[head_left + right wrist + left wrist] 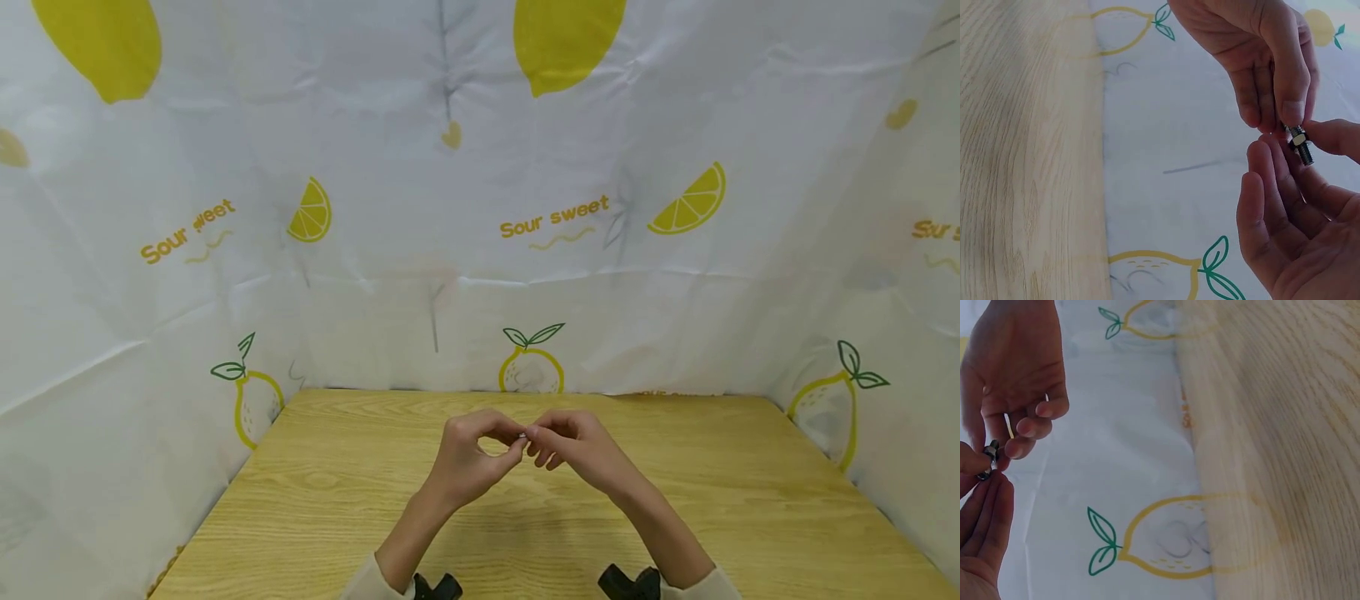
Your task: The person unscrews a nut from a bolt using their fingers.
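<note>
A small metal bolt (1306, 156) carries a hex nut (1299, 139) part way along its thread. My left hand (474, 460) pinches one end of the bolt between thumb and forefinger; those fingertips hide that end in the right wrist view. From the other side, my right hand (583, 450) has its thumb and forefinger at the nut, with its other fingers loosely curved. The threaded end points toward the right palm. In the head view both hands meet above the table, and the bolt is a tiny glint between the fingertips.
A wood-grain table (360, 517) lies beneath both hands. White sheeting (390, 225) printed with lemons and lettering surrounds it at the back and both sides. Black wrist-camera mounts (630, 583) sit near both sleeves.
</note>
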### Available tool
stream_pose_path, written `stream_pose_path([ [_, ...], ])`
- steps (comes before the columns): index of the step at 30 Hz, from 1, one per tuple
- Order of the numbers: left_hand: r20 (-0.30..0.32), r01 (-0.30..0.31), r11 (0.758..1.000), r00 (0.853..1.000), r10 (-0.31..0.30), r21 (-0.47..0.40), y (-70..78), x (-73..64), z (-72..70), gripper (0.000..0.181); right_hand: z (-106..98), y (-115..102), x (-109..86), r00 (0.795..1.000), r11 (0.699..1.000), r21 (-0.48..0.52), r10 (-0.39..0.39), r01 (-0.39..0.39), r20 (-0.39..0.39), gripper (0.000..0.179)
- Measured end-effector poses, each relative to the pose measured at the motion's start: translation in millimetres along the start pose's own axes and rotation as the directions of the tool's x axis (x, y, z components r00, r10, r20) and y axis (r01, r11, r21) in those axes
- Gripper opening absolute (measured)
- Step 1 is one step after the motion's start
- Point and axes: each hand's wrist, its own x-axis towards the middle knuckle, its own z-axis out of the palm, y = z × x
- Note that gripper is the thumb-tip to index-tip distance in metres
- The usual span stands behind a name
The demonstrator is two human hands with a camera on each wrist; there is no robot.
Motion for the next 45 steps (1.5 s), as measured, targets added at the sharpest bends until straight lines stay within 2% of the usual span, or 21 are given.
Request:
stream_pose_path([
  [4,-0.004,-0.004,1.000,1.000,0.004,-0.002,-0.5,0.1,-0.1,0.010,-0.2,-0.5,-0.6,1.000,1.000,0.010,-0.018,0.018,-0.017,0.026],
  [10,0.009,0.038,0.999,0.999,-0.038,-0.016,-0.5,-0.6,-0.1,0.008,0.1,-1.5,-2.1,0.997,0.998,0.020,-0.063,0.064,-0.035,0.023],
  [12,0.007,0.035,0.999,0.999,-0.035,-0.012,-0.7,-0.7,-0.1,0.011,-0.2,-1.7,-2.2,0.996,0.997,0.001,-0.079,0.079,-0.043,0.023],
  [18,-0.007,0.001,1.000,1.000,-0.001,0.001,-1.3,-0.4,0.5,0.012,-2.3,-3.5,-1.9,0.999,1.000,-0.006,-0.014,0.013,-0.051,0.029],
  [23,-0.003,0.018,1.000,1.000,-0.018,0.003,-0.7,-0.2,0.5,0.009,-2.3,-2.5,-0.4,1.000,1.000,-0.006,0.027,-0.027,-0.008,0.037],
  [27,-0.001,0.023,1.000,1.000,-0.023,0.006,0.0,-0.5,0.3,0.010,-1.9,-2.0,0.0,0.999,0.999,0.002,0.035,-0.035,0.008,0.036],
  [33,0.003,0.011,1.000,1.000,-0.011,0.003,-0.5,-0.1,0.8,0.010,-2.4,-1.8,-1.2,1.000,1.000,0.014,0.013,-0.013,-0.018,0.030],
  [40,0.008,0.035,0.999,0.999,-0.035,-0.004,1.3,-0.1,0.2,0.009,-3.0,0.1,-1.8,0.999,0.998,0.038,-0.042,0.044,-0.027,0.024],
  [45,0.006,0.036,0.999,0.999,-0.036,-0.012,0.8,-0.5,0.5,0.011,-2.9,0.0,-1.9,0.996,0.997,0.018,-0.076,0.077,-0.045,0.021],
])
